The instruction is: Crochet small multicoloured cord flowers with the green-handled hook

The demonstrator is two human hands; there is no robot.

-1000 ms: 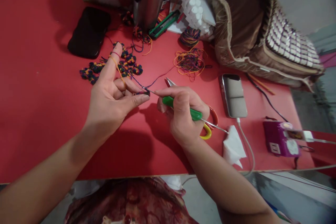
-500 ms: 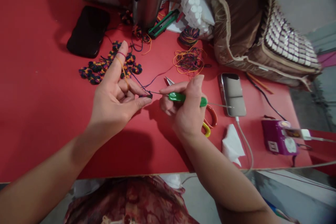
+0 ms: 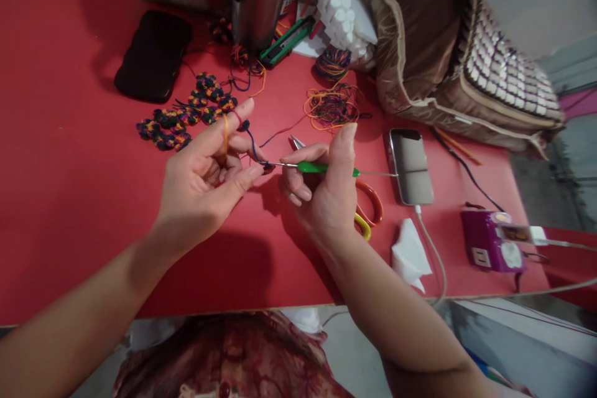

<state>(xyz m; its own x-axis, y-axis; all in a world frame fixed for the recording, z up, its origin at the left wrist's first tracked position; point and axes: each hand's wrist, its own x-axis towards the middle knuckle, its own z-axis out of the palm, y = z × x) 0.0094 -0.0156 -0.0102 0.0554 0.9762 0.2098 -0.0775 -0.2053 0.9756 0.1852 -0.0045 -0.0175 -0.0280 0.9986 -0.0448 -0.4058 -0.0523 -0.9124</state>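
Observation:
My left hand [image 3: 208,177] pinches a small dark crochet piece [image 3: 267,167] between thumb and fingers. Multicoloured yarn [image 3: 226,137] wraps round its raised index finger, and a dark blue strand runs down to the piece. In my right hand [image 3: 324,183] is a crochet hook with a green handle [image 3: 313,167], its thin metal tip at the crochet piece. Beyond my left hand lie several finished crochet clusters [image 3: 163,127] in navy, orange and pink. A loose tangle of yarn [image 3: 332,106] rests past my right hand. Scissors [image 3: 372,205] lie partly hidden beneath that hand.
On the red table [image 3: 56,199] lie a black phone-like object [image 3: 153,56], a green cutter [image 3: 286,42] and a yarn ball [image 3: 333,63]. To the right are a charging phone [image 3: 411,166], a crumpled tissue [image 3: 410,255], a purple adapter [image 3: 489,239] and a brown bag [image 3: 429,31].
My left index finger has tipped down and to the right with the yarn round it. The hook's handle has rolled in my right hand, its tip still at the crochet piece.

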